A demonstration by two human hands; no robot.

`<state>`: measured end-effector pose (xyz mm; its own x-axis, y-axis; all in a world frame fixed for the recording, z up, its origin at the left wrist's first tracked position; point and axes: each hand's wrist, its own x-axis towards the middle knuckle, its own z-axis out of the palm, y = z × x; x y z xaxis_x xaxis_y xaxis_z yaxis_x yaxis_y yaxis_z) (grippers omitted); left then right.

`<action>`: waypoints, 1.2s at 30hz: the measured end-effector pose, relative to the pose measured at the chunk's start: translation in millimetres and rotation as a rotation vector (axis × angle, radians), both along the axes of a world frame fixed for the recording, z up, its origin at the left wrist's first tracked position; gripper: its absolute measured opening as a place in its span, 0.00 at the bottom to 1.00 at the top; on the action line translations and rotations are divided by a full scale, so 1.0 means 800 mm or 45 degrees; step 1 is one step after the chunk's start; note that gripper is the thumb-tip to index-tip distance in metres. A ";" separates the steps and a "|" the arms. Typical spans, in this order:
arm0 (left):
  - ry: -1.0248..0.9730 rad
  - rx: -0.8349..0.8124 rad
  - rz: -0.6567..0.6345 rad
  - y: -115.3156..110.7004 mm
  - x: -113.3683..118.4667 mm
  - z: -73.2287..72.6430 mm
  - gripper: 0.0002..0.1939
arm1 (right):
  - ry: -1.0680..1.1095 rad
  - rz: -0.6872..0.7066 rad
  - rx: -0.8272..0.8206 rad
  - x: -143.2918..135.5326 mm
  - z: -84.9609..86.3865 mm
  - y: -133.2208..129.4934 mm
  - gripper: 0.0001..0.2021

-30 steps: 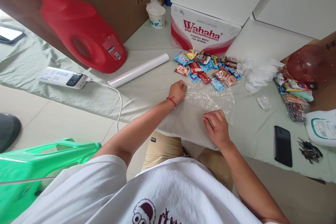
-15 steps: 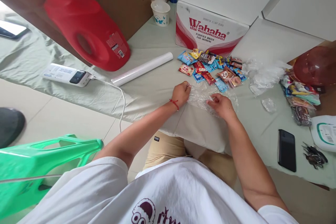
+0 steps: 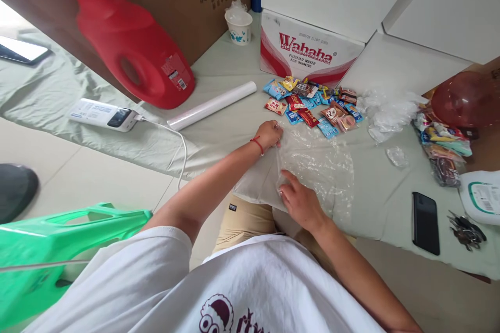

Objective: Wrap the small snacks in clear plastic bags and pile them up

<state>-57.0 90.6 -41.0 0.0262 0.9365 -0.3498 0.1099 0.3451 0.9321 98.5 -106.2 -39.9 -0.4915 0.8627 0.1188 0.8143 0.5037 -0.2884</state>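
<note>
A thin sheet of clear plastic film point(image 3: 318, 158) lies spread and crinkled on the cloth-covered table in front of me. My left hand point(image 3: 270, 134), with a red cord round the wrist, is closed on its far left corner. At the near left edge of the film, my right hand point(image 3: 300, 200) has its thumb and bent fingers pinched together, index finger stretched out along the edge. Just beyond the film lies a pile of small wrapped snacks point(image 3: 308, 106) in blue, red, yellow and brown packets.
A film roll point(image 3: 213, 105), a power bank point(image 3: 103, 114) with a cable and a red jug point(image 3: 136, 57) are at left. Crumpled plastic point(image 3: 390, 114), more snacks point(image 3: 443, 140), a phone point(image 3: 425, 223) and keys point(image 3: 466, 231) lie right. A Wahaha box point(image 3: 308, 47) stands behind.
The film, bunched between my hands before, is now spread flatter toward me. My right hand has moved left and nearer my body along its edge; my left hand stays at the corner.
</note>
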 end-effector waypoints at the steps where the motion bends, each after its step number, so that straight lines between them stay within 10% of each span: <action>1: 0.027 -0.021 -0.002 0.002 -0.002 0.003 0.07 | -0.050 -0.002 -0.028 -0.005 0.000 0.001 0.10; 8: 0.677 0.702 0.099 -0.040 -0.020 0.064 0.19 | -0.379 -0.130 -0.259 -0.031 0.032 0.023 0.15; 15: 0.679 0.685 -0.796 -0.100 0.041 0.082 0.15 | -0.452 -0.118 -0.448 -0.045 0.034 0.039 0.16; 24: 1.003 0.457 -0.682 -0.048 0.041 0.037 0.16 | -0.171 -0.065 -0.045 -0.021 0.020 0.013 0.12; 36: 1.135 0.319 -0.782 0.029 0.033 0.052 0.24 | -0.335 0.125 -0.195 -0.030 0.036 0.012 0.17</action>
